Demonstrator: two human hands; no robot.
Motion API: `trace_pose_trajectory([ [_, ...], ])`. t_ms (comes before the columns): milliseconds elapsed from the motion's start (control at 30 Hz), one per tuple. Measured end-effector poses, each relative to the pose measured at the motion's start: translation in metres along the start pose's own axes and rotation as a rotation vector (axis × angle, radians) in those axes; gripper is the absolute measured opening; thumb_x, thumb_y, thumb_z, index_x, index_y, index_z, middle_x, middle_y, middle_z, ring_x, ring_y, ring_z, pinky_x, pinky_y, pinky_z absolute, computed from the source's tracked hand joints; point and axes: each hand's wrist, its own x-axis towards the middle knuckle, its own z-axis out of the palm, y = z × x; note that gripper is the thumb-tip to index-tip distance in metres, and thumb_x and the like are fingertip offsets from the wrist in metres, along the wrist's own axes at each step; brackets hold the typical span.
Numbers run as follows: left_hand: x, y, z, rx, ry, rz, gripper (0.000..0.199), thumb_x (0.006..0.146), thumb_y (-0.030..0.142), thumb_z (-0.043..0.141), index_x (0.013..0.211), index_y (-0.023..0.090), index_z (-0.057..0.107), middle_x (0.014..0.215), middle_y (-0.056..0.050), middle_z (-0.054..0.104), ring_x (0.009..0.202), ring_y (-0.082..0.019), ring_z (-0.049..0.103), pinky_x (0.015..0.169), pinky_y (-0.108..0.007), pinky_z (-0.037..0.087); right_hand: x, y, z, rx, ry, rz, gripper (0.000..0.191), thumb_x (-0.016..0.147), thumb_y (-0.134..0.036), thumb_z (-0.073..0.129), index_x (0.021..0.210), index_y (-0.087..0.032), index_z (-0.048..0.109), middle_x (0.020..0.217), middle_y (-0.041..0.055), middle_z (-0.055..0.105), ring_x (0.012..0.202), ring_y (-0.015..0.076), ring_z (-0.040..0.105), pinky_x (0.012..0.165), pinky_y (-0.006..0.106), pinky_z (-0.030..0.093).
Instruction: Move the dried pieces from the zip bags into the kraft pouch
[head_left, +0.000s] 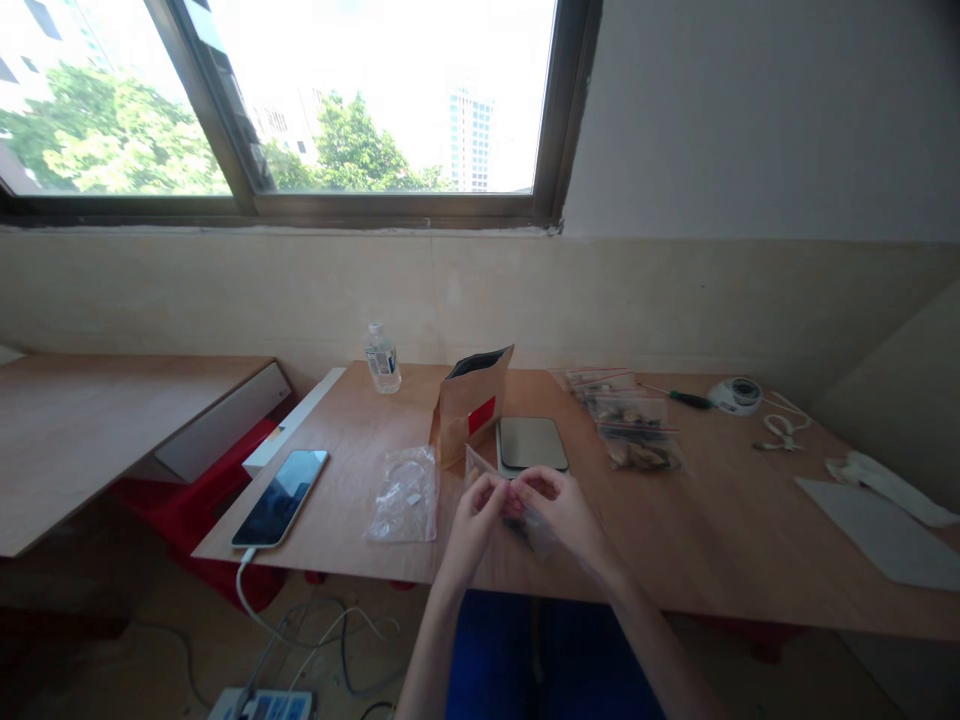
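Observation:
Near the table's front edge, my left hand (pixel 480 505) and my right hand (pixel 551 505) meet, fingers pinched on the top edge of a clear plastic bag (pixel 525 535). Dark and brownish pieces show inside the bag. Just behind my hands lies a small scale (pixel 534 444) with a flat metal top. An open brown paper pouch (pixel 472 405) with a red label stands upright to the scale's left. Left of my left hand, a clear plastic bag (pixel 405 495) lies flat. Several filled zip bags (pixel 637 450) overlap on the table to the right of the scale.
A phone (pixel 281 500) with a white cable lies at the left front, and a water bottle (pixel 383 360) stands behind it. At right are a green-handled screwdriver (pixel 690 400), a white round device (pixel 736 396), a tied cable (pixel 781 432), and a white sheet (pixel 885 530).

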Motion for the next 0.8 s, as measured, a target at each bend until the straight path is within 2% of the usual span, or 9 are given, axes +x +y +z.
trace_pose_trajectory([
  [133, -0.002, 0.001, 0.0, -0.008, 0.033, 0.013, 0.03, 0.079, 0.044, 0.053, 0.07, 0.016, 0.055, 0.066, 0.001, 0.053, 0.066, -0.013, 0.053, 0.067, -0.025, 0.043, 0.0, -0.001, 0.001, -0.041, 0.005, -0.006, 0.027, 0.077, -0.042, 0.059, 0.078, -0.016, 0.064, 0.076, 0.005, 0.067, 0.07, 0.0167, 0.062, 0.067, 0.027, 0.049],
  [300, -0.005, 0.002, 0.001, 0.087, 0.106, 0.064, 0.027, 0.08, 0.038, 0.053, 0.065, 0.016, 0.052, 0.064, 0.002, 0.051, 0.066, -0.012, 0.049, 0.066, -0.023, 0.04, -0.003, -0.008, 0.002, -0.125, -0.031, -0.007, 0.022, 0.079, -0.036, 0.055, 0.083, -0.017, 0.064, 0.08, 0.0045, 0.068, 0.073, 0.0164, 0.064, 0.068, 0.027, 0.05],
  [467, -0.007, 0.005, 0.003, 0.178, 0.112, 0.09, 0.026, 0.08, 0.035, 0.05, 0.062, 0.016, 0.05, 0.062, 0.002, 0.05, 0.064, -0.012, 0.047, 0.063, -0.023, 0.037, -0.003, -0.013, 0.005, -0.224, -0.007, -0.048, 0.016, 0.079, -0.031, 0.053, 0.074, -0.018, 0.061, 0.07, 0.0023, 0.067, 0.065, 0.0154, 0.063, 0.062, 0.025, 0.048],
  [533, -0.01, 0.006, 0.002, 0.216, 0.118, 0.105, 0.027, 0.08, 0.035, 0.05, 0.06, 0.017, 0.049, 0.06, 0.002, 0.049, 0.062, -0.013, 0.046, 0.062, -0.023, 0.036, 0.001, -0.01, 0.001, -0.292, 0.112, -0.086, 0.017, 0.08, -0.031, 0.052, 0.072, -0.018, 0.059, 0.069, 0.0025, 0.066, 0.063, 0.0159, 0.062, 0.06, 0.026, 0.047],
  [633, -0.014, 0.01, -0.002, 0.256, 0.192, 0.153, 0.032, 0.082, 0.036, 0.047, 0.055, 0.018, 0.045, 0.057, 0.002, 0.046, 0.06, -0.012, 0.045, 0.061, -0.022, 0.035, 0.013, -0.006, -0.017, -0.363, 0.405, -0.125, 0.022, 0.081, -0.038, 0.051, 0.074, -0.018, 0.057, 0.068, 0.0051, 0.064, 0.062, 0.018, 0.061, 0.059, 0.028, 0.047],
  [667, -0.015, 0.01, -0.005, 0.266, 0.209, 0.168, 0.033, 0.083, 0.036, 0.047, 0.055, 0.018, 0.046, 0.057, 0.002, 0.046, 0.06, -0.012, 0.045, 0.062, -0.022, 0.035, 0.017, -0.006, -0.025, -0.357, 0.466, -0.131, 0.024, 0.08, -0.041, 0.051, 0.074, -0.018, 0.056, 0.068, 0.0058, 0.064, 0.062, 0.0186, 0.061, 0.059, 0.029, 0.047],
  [700, -0.015, 0.01, -0.007, 0.272, 0.215, 0.179, 0.033, 0.083, 0.037, 0.046, 0.056, 0.018, 0.047, 0.058, 0.002, 0.046, 0.061, -0.012, 0.045, 0.062, -0.022, 0.035, 0.019, -0.007, -0.031, -0.339, 0.486, -0.137, 0.026, 0.08, -0.043, 0.052, 0.075, -0.018, 0.056, 0.068, 0.0063, 0.064, 0.062, 0.0189, 0.061, 0.06, 0.029, 0.048],
  [800, -0.013, 0.003, -0.014, 0.239, 0.196, 0.188, 0.033, 0.085, 0.038, 0.045, 0.059, 0.017, 0.049, 0.062, 0.001, 0.049, 0.066, -0.013, 0.048, 0.067, -0.023, 0.037, 0.022, -0.018, -0.041, -0.303, 0.425, -0.167, 0.027, 0.079, -0.045, 0.054, 0.075, -0.019, 0.054, 0.067, 0.005, 0.063, 0.062, 0.0181, 0.061, 0.06, 0.029, 0.048],
])
